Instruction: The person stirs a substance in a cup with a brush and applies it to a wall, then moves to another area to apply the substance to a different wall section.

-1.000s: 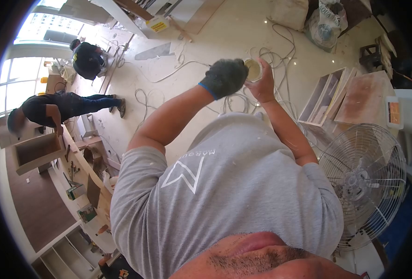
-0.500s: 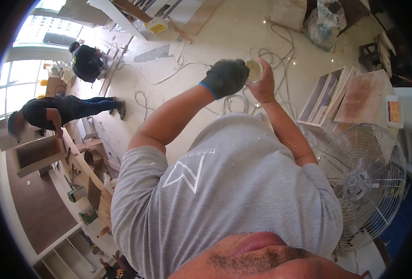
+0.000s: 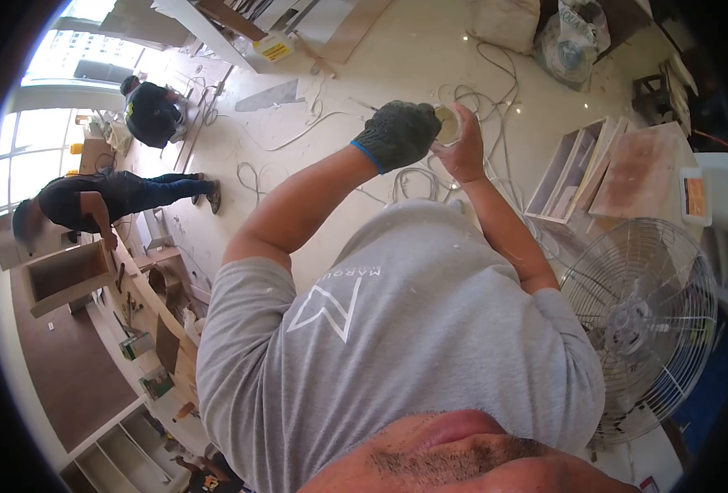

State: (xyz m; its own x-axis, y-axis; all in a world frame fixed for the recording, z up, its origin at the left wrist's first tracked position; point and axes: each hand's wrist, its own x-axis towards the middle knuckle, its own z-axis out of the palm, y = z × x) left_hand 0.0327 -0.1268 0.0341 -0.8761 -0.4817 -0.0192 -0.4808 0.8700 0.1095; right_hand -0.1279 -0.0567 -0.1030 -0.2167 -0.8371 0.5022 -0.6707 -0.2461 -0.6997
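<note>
My left hand [image 3: 398, 135], in a dark knitted glove with a blue cuff, is closed in front of my chest. A thin stick-like tool [image 3: 362, 103] juts out from its far left side; the rest of that tool is hidden in the glove. My bare right hand [image 3: 463, 153] is curved round the right side of a small round pale container [image 3: 447, 125], with thumb and fingers on its edge. The container's mouth faces me, and the gloved knuckles overlap its left side. What is inside cannot be made out.
Loose cables [image 3: 499, 82] lie across the pale floor. To my right stand a wire fan [image 3: 639, 320] and wooden boxes [image 3: 573, 172]. On the left, one person [image 3: 93, 201] leans over a workbench [image 3: 146, 287]; another [image 3: 152, 115] crouches farther off.
My gloved left hand has turned slightly, and the stick's end has shifted upward and away. The right hand holds the container almost in place, its mouth tilted a little differently.
</note>
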